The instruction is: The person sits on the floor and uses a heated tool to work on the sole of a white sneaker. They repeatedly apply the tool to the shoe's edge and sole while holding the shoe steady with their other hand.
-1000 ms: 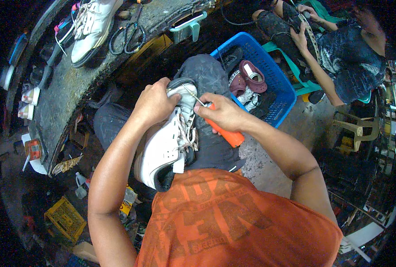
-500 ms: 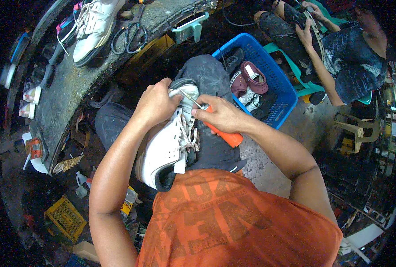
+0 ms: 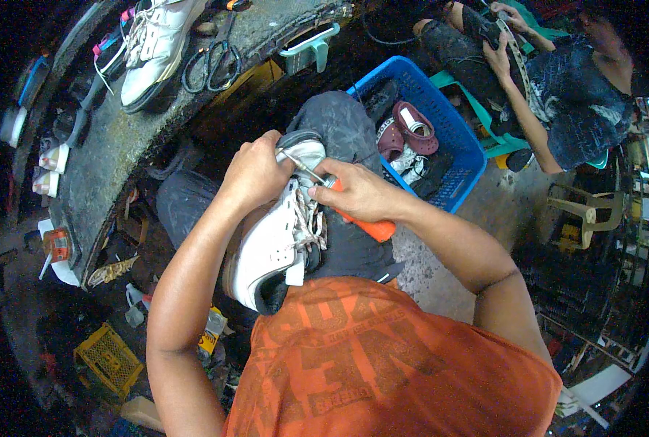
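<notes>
A white lace-up sneaker (image 3: pixel 265 244) lies across my lap, its toe pointing away from me and its dark heel opening near my shirt. My left hand (image 3: pixel 257 171) is closed round the toe end, steadying it against my leg. In my right hand (image 3: pixel 357 191) is an awl with an orange handle (image 3: pixel 375 229). Its thin metal shank (image 3: pixel 306 169) reaches across the toe towards my left fingers. The very tip is hidden at the left hand, so I cannot tell whether it pierces the shoe.
On the worn bench (image 3: pixel 139 138) at the upper left are another white sneaker (image 3: pixel 150 62) and black-handled scissors (image 3: pixel 211 67). A blue basket (image 3: pixel 461 138) holds maroon clogs (image 3: pixel 415 130). A co-worker (image 3: pixel 576 87) sits at the upper right. A yellow crate (image 3: pixel 108 357) lies lower left.
My right hand has shifted slightly, and the awl's handle now sits deeper in my palm, with its shank lying a little lower across the toe. The left hand and sneaker stay nearly still.
</notes>
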Available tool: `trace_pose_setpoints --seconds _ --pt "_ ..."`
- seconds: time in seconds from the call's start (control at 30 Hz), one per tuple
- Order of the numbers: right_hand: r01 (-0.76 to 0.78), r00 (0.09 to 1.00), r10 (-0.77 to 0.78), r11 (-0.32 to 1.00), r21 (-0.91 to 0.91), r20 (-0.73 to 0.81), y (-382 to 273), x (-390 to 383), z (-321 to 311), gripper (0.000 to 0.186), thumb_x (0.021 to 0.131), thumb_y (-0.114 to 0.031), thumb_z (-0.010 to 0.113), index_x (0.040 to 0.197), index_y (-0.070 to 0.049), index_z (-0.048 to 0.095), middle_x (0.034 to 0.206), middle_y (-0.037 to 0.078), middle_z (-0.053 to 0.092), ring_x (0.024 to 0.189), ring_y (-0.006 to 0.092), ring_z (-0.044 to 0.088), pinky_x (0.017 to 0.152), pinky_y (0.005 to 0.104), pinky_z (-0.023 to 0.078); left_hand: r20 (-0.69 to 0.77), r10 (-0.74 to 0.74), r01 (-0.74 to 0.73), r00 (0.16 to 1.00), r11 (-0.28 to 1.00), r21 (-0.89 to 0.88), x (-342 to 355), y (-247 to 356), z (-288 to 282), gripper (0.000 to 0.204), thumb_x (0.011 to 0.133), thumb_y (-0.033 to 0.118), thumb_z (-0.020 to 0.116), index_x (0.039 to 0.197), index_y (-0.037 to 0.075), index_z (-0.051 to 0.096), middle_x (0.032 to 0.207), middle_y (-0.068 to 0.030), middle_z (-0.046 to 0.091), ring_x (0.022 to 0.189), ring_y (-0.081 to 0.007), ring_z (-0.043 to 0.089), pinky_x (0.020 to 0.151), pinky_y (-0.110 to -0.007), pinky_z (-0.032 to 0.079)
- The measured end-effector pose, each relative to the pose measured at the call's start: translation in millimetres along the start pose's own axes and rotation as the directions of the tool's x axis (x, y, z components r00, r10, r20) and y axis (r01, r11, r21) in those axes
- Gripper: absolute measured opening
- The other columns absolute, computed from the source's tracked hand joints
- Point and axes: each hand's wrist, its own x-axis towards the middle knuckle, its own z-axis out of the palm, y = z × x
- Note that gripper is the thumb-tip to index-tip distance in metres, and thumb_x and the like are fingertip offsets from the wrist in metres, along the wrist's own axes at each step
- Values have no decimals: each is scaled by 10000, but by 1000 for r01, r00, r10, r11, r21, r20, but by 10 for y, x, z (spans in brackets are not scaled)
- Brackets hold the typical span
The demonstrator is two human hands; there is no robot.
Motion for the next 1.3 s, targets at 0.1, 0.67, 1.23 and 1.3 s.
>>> trace_pose_setpoints --seconds 0.1,0.67,1.23,1.3 --pt "-37 999 36 997 67 14 2 2 4 394 957 -387 642 1127 -32 628 771 123 665 653 196 653 617 380 508 -6 -5 4 1000 1000 -8 -12 0 -4 557 825 224 740 1285 -58 601 1125 -293 690 1077 -421 677 973 -457 522" --pt "-34 999 34 996 77 1 -57 -36 -39 417 944 -408 636 1117 -28 654 948 177 679 882 283 657 785 401 503 24 74 -69 997 983 -171 -30 -116 -73 516 835 281 745 1210 -55 635 1042 -298 704 1019 -413 700 912 -450 534" --pt "-338 941 223 604 722 253 -281 -276 227 372 1034 -420 519 1210 -95 563 801 78 633 521 165 645 419 298 555 51 47 -19 998 889 -458 -128 -351 44 388 845 181 720 1164 -34 672 999 -214 736 928 -291 726 842 -390 546" --pt "-336 941 244 592 732 235 -272 -248 255 375 1029 -429 524 1196 -95 565 801 78 632 519 166 642 416 298 550 34 47 -27 998 901 -433 -137 -345 52 390 843 180 721 1165 -35 673 1006 -222 735 940 -303 728 851 -397 546"
